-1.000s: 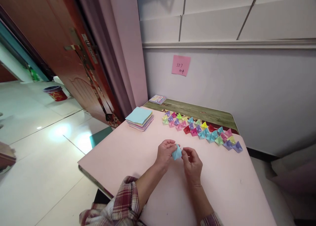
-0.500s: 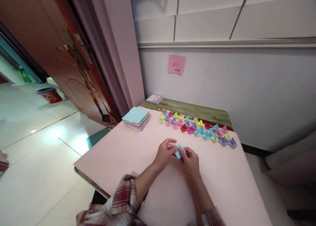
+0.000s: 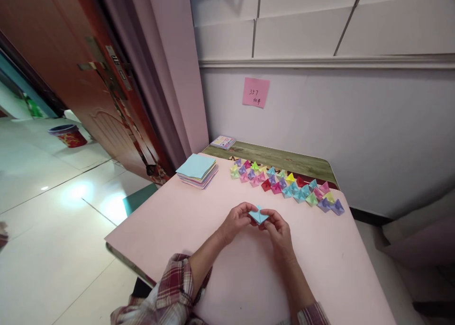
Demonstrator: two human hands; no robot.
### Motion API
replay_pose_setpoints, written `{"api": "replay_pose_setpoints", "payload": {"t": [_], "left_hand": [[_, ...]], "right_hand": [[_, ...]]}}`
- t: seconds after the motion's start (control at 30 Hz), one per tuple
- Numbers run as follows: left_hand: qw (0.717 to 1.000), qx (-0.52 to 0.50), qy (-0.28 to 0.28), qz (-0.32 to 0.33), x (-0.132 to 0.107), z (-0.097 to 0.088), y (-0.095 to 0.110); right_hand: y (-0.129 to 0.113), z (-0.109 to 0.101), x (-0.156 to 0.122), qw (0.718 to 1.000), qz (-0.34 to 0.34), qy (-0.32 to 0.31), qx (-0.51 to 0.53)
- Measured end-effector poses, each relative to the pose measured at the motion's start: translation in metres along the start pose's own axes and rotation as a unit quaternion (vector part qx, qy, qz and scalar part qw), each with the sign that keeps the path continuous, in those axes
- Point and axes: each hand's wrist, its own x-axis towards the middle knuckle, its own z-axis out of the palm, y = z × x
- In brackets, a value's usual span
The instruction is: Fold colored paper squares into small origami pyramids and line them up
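Blue paper piece (image 3: 259, 217), folded to a point and seemingly well along, is held over the desk (image 3: 170, 239), in front and to the right of the sheet stack (image 3: 197, 166). Left hand (image 3: 236, 224) and right hand (image 3: 279, 231) each pinch one side in a nearly closed grip. Coloured pieces (image 3: 287, 191), seemingly finished, line up right of the sheet stack, whose sheets look unfolded.
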Motion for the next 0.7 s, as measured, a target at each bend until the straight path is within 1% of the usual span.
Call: {"api": "replay_pose_setpoints", "payload": {"t": [0.07, 0.2, 0.4, 0.53, 0.7], "left_hand": [[1.0, -0.009, -0.008, 0.005, -0.001, -0.002, -0.003], [1.0, -0.016, 0.007, 0.016, -0.001, -0.003, -0.008], [1.0, -0.018, 0.004, 0.023, -0.003, -0.003, -0.007], [0.999, -0.018, 0.033, 0.026, -0.002, -0.002, -0.01], [0.996, 0.014, 0.072, 0.042, -0.002, -0.004, -0.017]], "right_hand": [[0.004, 0.0, 0.001, 1.0, 0.007, 0.005, -0.004], [0.011, 0.0, 0.002, 1.0, 0.011, 0.014, -0.009], [0.011, 0.003, 0.001, 1.0, 0.01, 0.029, -0.001], [0.011, 0.006, 0.0, 0.999, 0.008, 0.035, -0.002], [0.016, 0.006, 0.0, 0.998, 0.001, 0.04, -0.04]]}}
